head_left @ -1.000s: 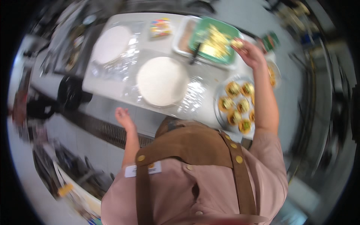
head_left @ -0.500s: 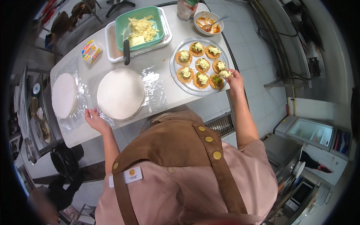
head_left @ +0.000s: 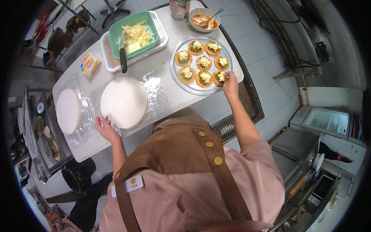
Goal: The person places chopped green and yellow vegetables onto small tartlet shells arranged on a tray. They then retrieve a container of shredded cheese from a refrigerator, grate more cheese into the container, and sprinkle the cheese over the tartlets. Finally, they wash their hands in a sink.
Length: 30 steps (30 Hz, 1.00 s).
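My right hand (head_left: 230, 86) is over the near-right edge of a round metal tray (head_left: 178, 79). Its fingers are pinched together at the shredded cheese (head_left: 221, 75) on the nearest right of several small round bases. Each base (head_left: 186, 80) carries a dark green and brown topping under pale cheese. My left hand (head_left: 107, 129) is held palm up with fingers loosely apart, holding nothing. It is beside the near-left edge of a stack of white flat rounds (head_left: 124, 101) on clear plastic sheets.
A second stack of white rounds (head_left: 68, 111) lies at the left. Behind are a green container (head_left: 114, 35) of shredded cheese, a black-handled knife (head_left: 123, 60) and a colourful packet (head_left: 90, 64). A bowl (head_left: 193, 24) with sauce and spoon stands beside a pouch (head_left: 179, 9). A person is at lower left.
My right hand has lowered its pinch of shredded cheese onto the near-right base, which showed a bare green topping before. My left hand has shifted slightly, staying beside the white rounds.
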Each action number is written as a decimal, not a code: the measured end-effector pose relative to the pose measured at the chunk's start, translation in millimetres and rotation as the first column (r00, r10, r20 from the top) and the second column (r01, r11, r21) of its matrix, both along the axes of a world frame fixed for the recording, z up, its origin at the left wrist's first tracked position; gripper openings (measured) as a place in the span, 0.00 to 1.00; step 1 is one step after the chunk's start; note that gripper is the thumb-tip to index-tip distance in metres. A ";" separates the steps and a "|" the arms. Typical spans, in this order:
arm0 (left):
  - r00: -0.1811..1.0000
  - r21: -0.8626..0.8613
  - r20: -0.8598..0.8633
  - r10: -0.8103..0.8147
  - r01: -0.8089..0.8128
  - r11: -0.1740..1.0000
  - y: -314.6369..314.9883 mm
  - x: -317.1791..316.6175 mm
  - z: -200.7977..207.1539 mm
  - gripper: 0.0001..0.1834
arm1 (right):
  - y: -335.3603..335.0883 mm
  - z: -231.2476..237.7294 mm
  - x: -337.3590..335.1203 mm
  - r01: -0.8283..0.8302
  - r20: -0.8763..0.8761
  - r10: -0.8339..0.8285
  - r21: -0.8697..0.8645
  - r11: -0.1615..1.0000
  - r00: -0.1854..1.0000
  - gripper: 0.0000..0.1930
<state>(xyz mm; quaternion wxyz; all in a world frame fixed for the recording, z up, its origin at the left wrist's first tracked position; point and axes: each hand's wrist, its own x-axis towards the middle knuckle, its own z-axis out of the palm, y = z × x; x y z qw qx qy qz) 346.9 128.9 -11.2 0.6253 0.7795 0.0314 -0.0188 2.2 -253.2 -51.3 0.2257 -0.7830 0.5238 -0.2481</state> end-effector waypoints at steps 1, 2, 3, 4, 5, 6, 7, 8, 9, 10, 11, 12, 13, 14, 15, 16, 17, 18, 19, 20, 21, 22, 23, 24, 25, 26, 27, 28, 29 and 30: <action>1.000 -0.002 0.003 0.002 -0.002 1.000 0.9 -0.1 -1.5 0.26 | -1.3 1.1 0.8 0.025 0.013 -0.025 0.016 1.000 1.000 0.18; 1.000 -0.009 -0.004 0.002 -0.002 1.000 1.4 -0.1 -3.0 0.26 | -2.1 2.1 1.4 0.050 0.026 -0.051 0.031 0.998 0.998 0.19; 1.000 -0.013 -0.007 0.003 -0.003 1.000 1.5 -0.1 -4.3 0.26 | -2.3 3.1 2.0 0.007 0.023 -0.007 -0.006 1.000 1.000 0.19; 1.000 -0.014 -0.012 0.009 -0.009 1.000 1.5 -0.1 -5.1 0.26 | -2.1 4.1 2.6 -0.036 0.020 0.037 -0.044 0.998 0.999 0.19; 1.000 -0.021 -0.020 0.006 -0.006 1.000 1.1 -0.4 -5.8 0.25 | -1.3 5.0 3.1 -0.062 0.022 0.064 -0.080 0.995 0.998 0.19; 0.999 -0.025 -0.031 0.009 -0.009 1.000 0.1 -1.0 -6.4 0.25 | -0.2 5.7 3.6 -0.107 -0.036 0.104 -0.087 0.990 0.994 0.20; 0.999 -0.025 -0.035 0.010 -0.011 1.000 -1.2 -0.9 -6.7 0.25 | 0.7 6.4 4.1 -0.136 -0.085 0.128 -0.092 0.986 0.988 0.21; 0.999 -0.028 -0.042 0.014 -0.016 0.999 -2.7 -0.6 -6.6 0.25 | 1.0 6.8 4.6 -0.183 -0.136 0.170 -0.089 0.979 0.976 0.22; 0.999 -0.026 -0.042 0.016 -0.018 1.000 -3.8 -0.2 -6.1 0.25 | 1.3 6.9 4.9 -0.177 -0.170 0.163 -0.070 0.982 0.972 0.23; 0.999 -0.017 -0.029 0.016 -0.017 1.000 -4.6 0.0 -5.6 0.25 | 0.7 6.7 5.1 -0.188 -0.205 0.176 -0.041 0.981 0.963 0.23; 0.999 -0.025 -0.039 0.019 -0.020 0.999 -5.1 0.1 -4.9 0.25 | -0.1 6.0 5.3 -0.193 -0.234 0.182 -0.024 0.981 0.955 0.23; 0.999 -0.028 -0.037 0.018 -0.019 0.999 -5.4 0.2 -4.5 0.25 | -1.5 5.0 5.1 -0.185 -0.231 0.178 -0.008 0.983 0.957 0.23; 1.000 -0.024 -0.023 0.014 -0.015 1.000 -5.3 0.3 -4.0 0.26 | -3.1 3.8 4.7 -0.173 -0.222 0.167 -0.004 0.985 0.961 0.23; 0.999 -0.033 -0.031 0.018 -0.019 0.999 -5.0 0.7 -3.7 0.26 | -4.6 2.3 4.2 -0.143 -0.216 0.141 0.007 0.990 0.966 0.22; 0.999 -0.035 -0.029 0.020 -0.021 0.999 -4.3 1.0 -3.6 0.26 | -5.7 0.9 3.6 -0.145 -0.183 0.139 -0.019 0.989 0.973 0.22; 1.000 -0.032 -0.019 0.021 -0.022 0.999 -3.5 1.6 -3.7 0.26 | -6.6 -0.1 2.8 -0.128 -0.154 0.121 -0.036 0.991 0.981 0.21; 0.999 -0.037 -0.023 0.023 -0.024 0.999 -2.1 2.3 -4.0 0.26 | -6.9 -0.5 1.9 -0.113 -0.128 0.108 -0.037 0.993 0.986 0.20; 0.999 -0.037 -0.020 0.026 -0.026 0.999 -0.8 2.9 -4.7 0.26 | -6.9 0.0 1.6 -0.082 -0.079 0.080 -0.022 0.996 0.994 0.19; 0.999 -0.034 -0.015 0.031 -0.032 0.999 0.5 3.6 -5.8 0.26 | -7.4 2.4 1.9 -0.056 -0.033 0.056 0.010 0.998 0.998 0.19; 0.999 -0.043 -0.017 0.033 -0.034 0.998 2.0 4.2 -7.2 0.26 | -7.5 6.6 3.3 -0.019 0.014 0.018 0.055 0.998 1.000 0.18; 0.999 -0.048 -0.017 0.038 -0.039 0.998 3.8 4.4 -8.9 0.26 | -6.2 13.0 5.8 0.042 0.024 -0.043 0.044 0.998 0.999 0.15; 0.999 -0.055 -0.012 0.043 -0.044 0.998 5.4 4.9 -10.7 0.26 | -7.6 22.6 11.5 0.040 0.081 -0.042 0.026 0.999 0.996 0.14; 0.999 -0.060 -0.013 0.045 -0.045 0.997 6.4 5.3 -12.6 0.26 | -9.7 35.5 19.2 0.052 0.136 -0.055 0.025 0.998 0.989 0.13; 0.999 -0.065 -0.008 0.046 -0.047 0.997 7.7 5.6 -14.3 0.26 | -10.9 51.0 28.6 0.117 0.160 -0.130 0.085 0.989 0.979 0.12; 0.999 -0.062 -0.007 0.052 -0.052 0.997 9.2 6.4 -15.2 0.26 | -12.1 67.9 43.4 0.063 0.300 -0.049 -0.037 0.997 0.953 0.08; 0.999 -0.075 -0.005 0.046 -0.046 0.996 10.1 7.3 -15.6 0.25 | -16.7 88.5 60.7 -0.009 0.386 0.021 -0.032 0.999 0.922 0.07; 0.999 -0.082 -0.008 0.044 -0.045 0.996 9.8 7.2 -16.0 0.25 | -20.3 109.0 84.0 -0.059 0.508 0.057 -0.012 0.998 0.859 0.06; 0.999 -0.081 -0.014 0.049 -0.050 0.995 9.9 7.3 -15.4 0.25 | -22.8 130.3 107.4 -0.121 0.552 0.139 -0.069 0.990 0.822 0.05; 0.999 -0.107 -0.002 0.051 -0.051 0.993 9.7 6.2 -14.3 0.25 | -24.1 149.7 133.8 -0.204 0.606 0.261 -0.163 0.965 0.751 0.04; 0.998 -0.135 0.017 0.057 -0.054 0.989 9.9 4.3 -12.6 0.25 | -22.3 164.9 161.6 -0.188 0.634 0.258 -0.177 0.966 0.729 0.04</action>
